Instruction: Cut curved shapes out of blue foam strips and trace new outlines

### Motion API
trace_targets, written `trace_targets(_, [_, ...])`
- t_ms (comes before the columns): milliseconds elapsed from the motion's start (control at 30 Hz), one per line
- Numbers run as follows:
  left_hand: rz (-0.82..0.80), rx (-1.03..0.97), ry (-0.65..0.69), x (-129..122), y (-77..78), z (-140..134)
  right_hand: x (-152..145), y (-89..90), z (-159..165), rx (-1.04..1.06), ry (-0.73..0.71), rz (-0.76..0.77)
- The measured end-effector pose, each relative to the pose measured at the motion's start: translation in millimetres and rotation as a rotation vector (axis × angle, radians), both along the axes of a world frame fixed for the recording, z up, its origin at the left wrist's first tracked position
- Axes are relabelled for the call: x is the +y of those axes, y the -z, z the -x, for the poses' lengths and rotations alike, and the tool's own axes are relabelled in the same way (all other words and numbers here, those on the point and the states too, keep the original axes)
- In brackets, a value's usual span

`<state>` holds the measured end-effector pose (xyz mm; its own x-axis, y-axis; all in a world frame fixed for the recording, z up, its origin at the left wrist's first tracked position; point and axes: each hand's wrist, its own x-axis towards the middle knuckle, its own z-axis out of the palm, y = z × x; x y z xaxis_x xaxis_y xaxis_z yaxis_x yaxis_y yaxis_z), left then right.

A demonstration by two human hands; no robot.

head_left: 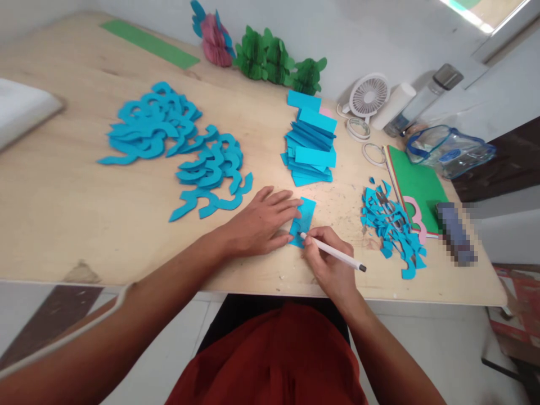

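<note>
A small blue paper rectangle (307, 212) lies on the table in front of me. My left hand (268, 222) is spread flat, its fingertips resting on the paper's left edge. In my right hand (331, 259) is a white pen (337, 254) with a dark end, its tip touching the paper. Faint curved marks seem to show near the tip. Just beyond the paper sits a stack of blue paper rectangles (314, 157). Left of my left hand are piles of wavy blue paper cutouts (215, 163) and more curled blue cutouts (154, 121).
Blue scraps (390, 216) lie at right beside green sheets (417, 185) and a pink cutout (415, 214). Along the wall stand green paper figures (276, 62), a pink paper figure (216, 42), a small fan (369, 95), tape rolls (358, 129), a bottle (424, 98) and a clear pouch (449, 149).
</note>
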<state>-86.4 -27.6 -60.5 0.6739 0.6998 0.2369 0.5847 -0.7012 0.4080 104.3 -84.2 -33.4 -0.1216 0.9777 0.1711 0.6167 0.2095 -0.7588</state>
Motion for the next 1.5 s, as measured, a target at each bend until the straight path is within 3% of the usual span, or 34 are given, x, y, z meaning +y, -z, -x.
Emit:
trace_targets(567, [-0.006, 0.005, 0.0, 0.3, 0.3, 0.0, 2.5, 4.3, 9.0, 0.039, -0.048, 0.04])
trace_targets(833, [-0.003, 0.025, 0.01, 0.5, 0.0, 0.0, 9.3, -2.8, -4.0, 0.163, 0.091, 0.048])
trace_targets(1033, [0.008, 0.038, 0.007, 0.3, -0.2, -0.1, 6.6, 2.8, -6.1, 0.15, 0.06, 0.118])
trace_targets(1500, [0.027, 0.023, 0.005, -0.1, 2.1, 0.6, 7.0, 1.6, -3.9, 0.084, 0.001, 0.095])
